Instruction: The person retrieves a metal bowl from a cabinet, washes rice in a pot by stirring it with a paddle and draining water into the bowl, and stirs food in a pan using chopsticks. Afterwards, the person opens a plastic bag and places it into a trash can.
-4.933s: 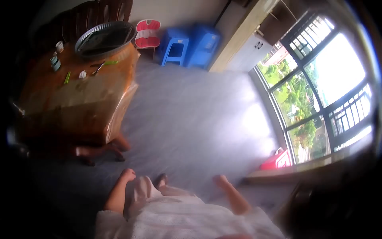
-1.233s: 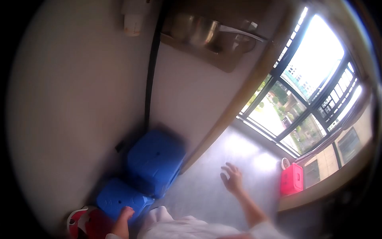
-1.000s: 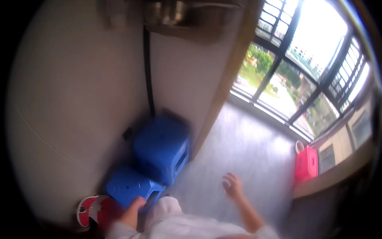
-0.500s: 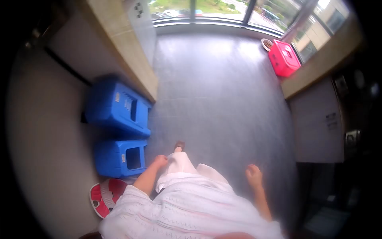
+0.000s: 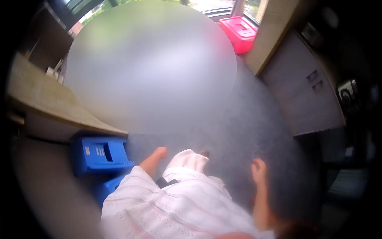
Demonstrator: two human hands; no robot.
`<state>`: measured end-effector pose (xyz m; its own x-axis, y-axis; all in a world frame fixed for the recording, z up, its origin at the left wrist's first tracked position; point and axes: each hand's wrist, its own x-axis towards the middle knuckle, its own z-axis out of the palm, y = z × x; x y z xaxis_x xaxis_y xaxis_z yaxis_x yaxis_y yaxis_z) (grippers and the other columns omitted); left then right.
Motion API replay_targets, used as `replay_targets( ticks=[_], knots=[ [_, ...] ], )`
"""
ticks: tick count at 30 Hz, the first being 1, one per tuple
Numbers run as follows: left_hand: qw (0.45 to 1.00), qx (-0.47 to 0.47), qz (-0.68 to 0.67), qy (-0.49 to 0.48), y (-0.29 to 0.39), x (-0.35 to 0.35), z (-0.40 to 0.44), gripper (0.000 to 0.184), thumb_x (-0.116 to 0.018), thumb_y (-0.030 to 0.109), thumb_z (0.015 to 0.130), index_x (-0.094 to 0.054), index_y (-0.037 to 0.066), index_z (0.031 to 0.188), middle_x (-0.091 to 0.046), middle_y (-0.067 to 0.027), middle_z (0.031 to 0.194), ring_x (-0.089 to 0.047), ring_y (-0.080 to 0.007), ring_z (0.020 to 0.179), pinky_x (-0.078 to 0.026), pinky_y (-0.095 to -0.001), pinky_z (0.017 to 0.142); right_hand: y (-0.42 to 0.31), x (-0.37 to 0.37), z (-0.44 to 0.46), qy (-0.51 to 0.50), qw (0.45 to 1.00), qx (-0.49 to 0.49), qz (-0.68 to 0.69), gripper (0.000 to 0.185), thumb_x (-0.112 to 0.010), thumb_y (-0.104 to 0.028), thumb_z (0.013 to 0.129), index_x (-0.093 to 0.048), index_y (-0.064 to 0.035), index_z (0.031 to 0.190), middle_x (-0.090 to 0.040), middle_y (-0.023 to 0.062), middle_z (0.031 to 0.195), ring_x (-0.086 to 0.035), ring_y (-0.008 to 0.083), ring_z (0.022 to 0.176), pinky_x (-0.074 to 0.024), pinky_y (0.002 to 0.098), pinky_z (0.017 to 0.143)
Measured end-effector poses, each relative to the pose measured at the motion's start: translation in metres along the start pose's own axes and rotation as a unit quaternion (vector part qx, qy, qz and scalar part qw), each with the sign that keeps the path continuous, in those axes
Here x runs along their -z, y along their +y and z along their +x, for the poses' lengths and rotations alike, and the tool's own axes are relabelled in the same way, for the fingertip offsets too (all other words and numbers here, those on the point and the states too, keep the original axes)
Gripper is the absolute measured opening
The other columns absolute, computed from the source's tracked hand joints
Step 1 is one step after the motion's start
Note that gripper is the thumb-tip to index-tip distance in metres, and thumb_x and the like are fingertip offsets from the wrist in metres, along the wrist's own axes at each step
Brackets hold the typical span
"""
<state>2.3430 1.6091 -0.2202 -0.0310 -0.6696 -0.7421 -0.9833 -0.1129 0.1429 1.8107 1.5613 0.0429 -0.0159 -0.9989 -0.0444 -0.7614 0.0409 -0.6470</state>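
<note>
My left hand (image 5: pixel 160 152) hangs at my left side beside my white skirt (image 5: pixel 181 160). It is blurred and its fingers are hidden from me, so I cannot tell whether it is open. Out over the grey floor (image 5: pixel 229 135) on the other side is my right hand (image 5: pixel 259 170), loosely curled with its fingers apart and nothing in it. Neither hand touches any object that I can see. A white knitted top (image 5: pixel 171 203) covers my body, and one dark shoe (image 5: pixel 204 153) peeks out past the skirt.
Two blue bins, one the upper bin (image 5: pixel 99 155) and one the lower bin (image 5: pixel 109 188), stand left. Ahead right, a red lidded box (image 5: pixel 239 34) sits by the window. A cabinet (image 5: pixel 298 83) lines the right; a wooden-edged counter (image 5: pixel 59 107) the left. A blurred oval hides much ahead.
My view has turned left and moved forward. The blue bins now sit lower in view, and the red box appears further left. The red and white item at lower left has left view.
</note>
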Motion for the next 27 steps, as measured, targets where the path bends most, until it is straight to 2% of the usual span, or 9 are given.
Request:
replay_targets(
  ticks=[7,9,13,15,16,18,20,23,27],
  knots=[
    [0.995,-0.083,0.036,0.052,0.269,0.239,0.116,0.022,-0.056,0.017,0.072,-0.069,0.006,0.087,-0.065,-0.0174,0.096,-0.062,-0.0342,0.092,-0.050,-0.0423,0.080,0.155,0.069,-0.077,0.008,0.950,-0.312,0.031,0.023,-0.062,-0.005,0.075,-0.064,-0.0009,0.097,-0.064,0.0121,0.089,-0.061,0.0223,0.082,-0.0490,0.0332,0.075],
    [0.987,-0.138,0.011,0.087,0.346,0.278,0.119,0.023,-0.056,0.016,0.073,-0.068,0.008,0.090,-0.066,-0.0165,0.096,-0.062,-0.0332,0.093,-0.050,-0.0407,0.082,0.198,0.068,-0.087,0.056,0.940,-0.306,0.137,0.021,-0.062,-0.005,0.076,-0.064,-0.0002,0.097,-0.064,0.0112,0.084,-0.061,0.0193,0.078,-0.0488,0.0320,0.073],
    [0.977,-0.189,-0.097,-0.007,0.462,0.236,0.160,0.030,-0.063,0.020,0.074,-0.068,0.014,0.103,-0.068,-0.0131,0.093,-0.065,-0.0292,0.086,-0.052,-0.0383,0.078,0.244,0.110,-0.100,0.111,0.929,-0.301,0.182,0.018,-0.063,-0.006,0.078,-0.062,0.0022,0.094,-0.063,0.0116,0.083,-0.060,0.0192,0.076,-0.0489,0.0312,0.071],
    [0.982,-0.150,-0.080,-0.087,0.513,0.213,0.153,0.031,-0.064,0.021,0.074,-0.068,0.015,0.104,-0.068,-0.0135,0.093,-0.065,-0.0288,0.084,-0.052,-0.0376,0.078,0.279,0.136,-0.088,0.152,0.935,-0.284,0.148,0.018,-0.062,-0.006,0.077,-0.063,0.0005,0.094,-0.064,0.0159,0.091,-0.062,0.0279,0.085,-0.0493,0.0360,0.075],
    [0.989,-0.050,-0.064,-0.121,0.551,0.201,0.135,0.031,-0.064,0.022,0.074,-0.068,0.015,0.104,-0.068,-0.0136,0.093,-0.065,-0.0287,0.085,-0.052,-0.0377,0.079,0.276,0.177,-0.074,0.148,0.939,-0.285,0.127,0.019,-0.063,-0.009,0.078,-0.063,-0.0013,0.095,-0.064,0.0162,0.094,-0.062,0.0299,0.088,-0.0490,0.0368,0.078],
    [0.975,-0.178,0.069,-0.112,0.588,0.185,0.121,0.035,-0.063,0.025,0.072,-0.068,0.015,0.105,-0.065,-0.0143,0.105,-0.061,-0.0295,0.099,-0.047,-0.0382,0.089,0.303,0.220,-0.051,0.104,0.928,-0.341,0.107,0.020,-0.063,-0.012,0.079,-0.064,-0.0031,0.097,-0.064,0.0156,0.097,-0.061,0.0302,0.091,-0.0488,0.0370,0.080],
    [0.968,-0.194,0.096,-0.128,0.631,0.179,0.109,0.036,-0.062,0.025,0.071,-0.068,0.015,0.105,-0.066,-0.0137,0.105,-0.061,-0.0309,0.099,-0.048,-0.0378,0.089,0.323,0.266,-0.028,0.128,0.937,-0.316,0.080,0.020,-0.062,-0.013,0.080,-0.064,-0.0040,0.098,-0.065,0.0146,0.098,-0.061,0.0310,0.092,-0.0486,0.0379,0.080],
    [0.967,-0.178,0.113,-0.143,0.692,0.189,0.115,0.038,-0.064,0.023,0.071,-0.067,0.010,0.106,-0.068,-0.0138,0.089,-0.066,-0.0243,0.077,-0.052,-0.0350,0.079,0.368,0.330,0.010,0.166,0.944,-0.270,0.089,0.020,-0.062,-0.012,0.081,-0.064,-0.0031,0.099,-0.065,0.0137,0.097,-0.062,0.0298,0.089,-0.0493,0.0364,0.077],
    [0.929,-0.271,0.231,-0.099,0.809,0.217,0.163,0.042,-0.062,0.029,0.069,-0.066,0.013,0.107,-0.064,-0.0132,0.110,-0.057,-0.0304,0.107,-0.045,-0.0392,0.092,0.468,0.395,0.042,0.248,0.932,-0.229,0.131,0.021,-0.063,-0.010,0.082,-0.064,-0.0028,0.102,-0.066,0.0128,0.096,-0.065,0.0251,0.083,-0.0503,0.0305,0.072]
  ],
)
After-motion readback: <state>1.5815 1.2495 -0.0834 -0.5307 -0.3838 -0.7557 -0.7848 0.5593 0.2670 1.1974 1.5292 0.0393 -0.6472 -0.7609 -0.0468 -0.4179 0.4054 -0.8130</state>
